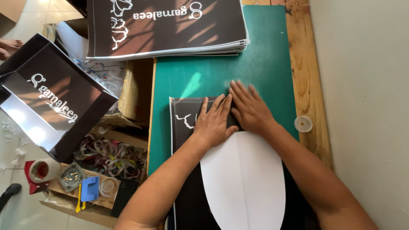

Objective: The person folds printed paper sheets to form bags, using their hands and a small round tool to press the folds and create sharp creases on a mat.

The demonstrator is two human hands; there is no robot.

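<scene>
A dark printed sheet (182, 117) with a white line drawing lies on a green cutting mat (204, 76). Its near part curls up and shows a white underside (245, 183). My left hand (214, 121) lies flat on the dark sheet, fingers spread and pointing away from me. My right hand (249, 106) presses flat beside it at the sheet's far edge, its fingers overlapping my left fingertips. Neither hand holds anything.
A stack of dark printed sheets (166, 25) lies at the mat's far end. A folded dark box (55, 96) stands at left. A small clear lid (303, 123) rests on the wooden table edge (311, 85). Tape roll (42, 169), blue tool (90, 188) and paper scraps (110, 155) sit lower left.
</scene>
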